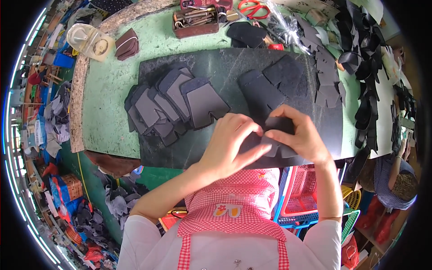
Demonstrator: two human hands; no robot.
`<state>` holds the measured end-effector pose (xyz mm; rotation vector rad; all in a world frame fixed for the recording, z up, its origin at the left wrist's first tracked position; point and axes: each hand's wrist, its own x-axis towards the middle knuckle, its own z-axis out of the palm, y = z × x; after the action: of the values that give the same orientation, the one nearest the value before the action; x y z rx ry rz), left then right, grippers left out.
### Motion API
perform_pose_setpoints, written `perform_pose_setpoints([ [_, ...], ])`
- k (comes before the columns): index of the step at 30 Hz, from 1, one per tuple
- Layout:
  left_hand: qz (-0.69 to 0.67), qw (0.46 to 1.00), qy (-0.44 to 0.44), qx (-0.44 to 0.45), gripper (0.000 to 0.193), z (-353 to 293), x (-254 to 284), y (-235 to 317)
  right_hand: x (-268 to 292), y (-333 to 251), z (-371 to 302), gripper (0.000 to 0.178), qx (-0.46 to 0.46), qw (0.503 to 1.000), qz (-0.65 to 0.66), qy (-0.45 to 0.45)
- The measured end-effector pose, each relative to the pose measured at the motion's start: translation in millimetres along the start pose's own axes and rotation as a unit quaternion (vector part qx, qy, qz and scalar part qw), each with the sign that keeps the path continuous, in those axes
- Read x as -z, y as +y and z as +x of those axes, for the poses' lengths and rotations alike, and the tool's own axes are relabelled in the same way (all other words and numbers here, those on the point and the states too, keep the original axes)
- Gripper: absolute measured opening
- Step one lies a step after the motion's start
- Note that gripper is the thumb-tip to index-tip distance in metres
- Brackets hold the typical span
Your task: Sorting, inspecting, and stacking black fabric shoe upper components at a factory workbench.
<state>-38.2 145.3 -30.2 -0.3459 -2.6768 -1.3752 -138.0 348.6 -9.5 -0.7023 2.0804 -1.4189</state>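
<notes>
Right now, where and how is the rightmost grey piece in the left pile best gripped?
Probably pinch the grey piece by its right edge, coming from the right: it lies at the end of the pile with that edge uncovered, and the left hand is close by. Its notched lower edge looks poorer.

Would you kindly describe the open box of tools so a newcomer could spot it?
On the green table, find the large dark mat. Just beyond its far edge, left of the red-handled scissors, stands the open box. Its dark red sides and the jumble of slim tools inside set it apart from its neighbours.
</notes>
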Motion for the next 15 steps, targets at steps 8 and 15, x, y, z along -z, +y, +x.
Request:
perform_pose_setpoints([
  [8,-0.126,0.959,-0.136,0.216,0.023,-1,11,-7,-15,3,-41,0.018,-0.261,0.960,0.095,-0.005],
  [15,0.003,0.973,-0.164,0.163,0.026,-4,3,-18,-27,8,-47,0.019,-0.247,0.969,0.020,0.015],
])
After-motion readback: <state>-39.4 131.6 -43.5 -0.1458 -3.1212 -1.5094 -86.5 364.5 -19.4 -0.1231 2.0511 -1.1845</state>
